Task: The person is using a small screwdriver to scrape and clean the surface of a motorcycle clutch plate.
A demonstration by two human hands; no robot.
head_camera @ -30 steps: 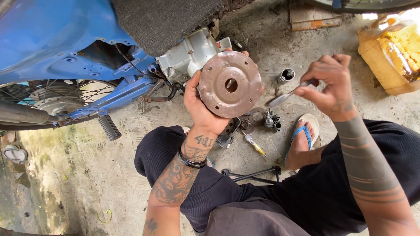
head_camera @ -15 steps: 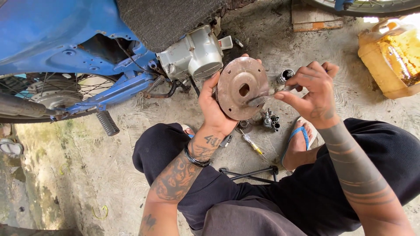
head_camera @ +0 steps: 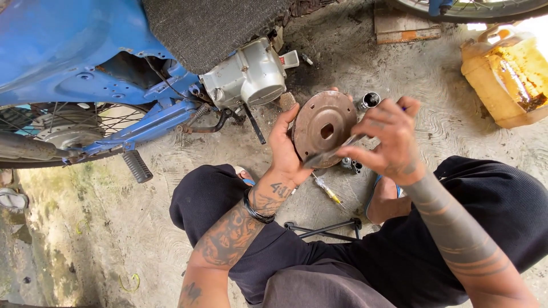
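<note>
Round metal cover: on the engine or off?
Off. The left hand holds the round metal cover up, clear of the engine, while the right hand works a tool against its face.

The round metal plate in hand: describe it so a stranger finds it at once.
Start at the blue motorbike's silver engine. Just right of it, the left hand holds up a rusty brown round plate. Unlike the small shiny sockets nearby, it is broad, dull, with a centre hole.

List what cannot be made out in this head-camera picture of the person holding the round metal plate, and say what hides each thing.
- Back of the round metal plate: head view, it faces away, with the left hand behind it.
- Tip of the thin tool: blurred against the plate.
- Tool handle: covered by the right hand.
- Motorcycle: cut off by the top and left edges.
- Yellow jug: cut off by the right edge.
</note>
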